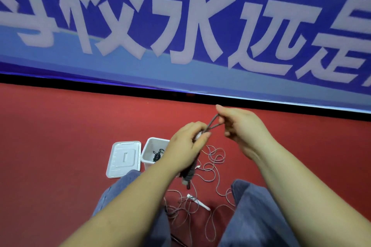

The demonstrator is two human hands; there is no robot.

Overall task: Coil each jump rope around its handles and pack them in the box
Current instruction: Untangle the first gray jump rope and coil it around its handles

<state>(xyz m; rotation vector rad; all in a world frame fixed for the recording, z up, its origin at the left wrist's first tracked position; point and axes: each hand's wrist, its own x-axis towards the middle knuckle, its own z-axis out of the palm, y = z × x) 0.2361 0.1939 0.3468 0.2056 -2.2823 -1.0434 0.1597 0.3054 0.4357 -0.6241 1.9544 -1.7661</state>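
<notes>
Head view shows us a red carpeted floor (60,126) below a blue banner with white characters (180,26). Our left hand (186,146) grips the rope-wrapped dark handles (188,174); our right hand (241,126) pinches a grey rope loop (213,122) above the white plastic box (149,146).

Single view, camera on my head, looking forward and down over my own forearms. Wide lens, edges bend. My hands sit close, just right of centre of frame: left hand (185,142), right hand (243,128). My knees fill bottom edge. Red floor (60,126) spreads through lower half, box (153,153) and lid (123,158) near, below my left hand. Blue banner (180,26) fills upper half, seemingly tilted because my head leans. No second view to compare.
</notes>
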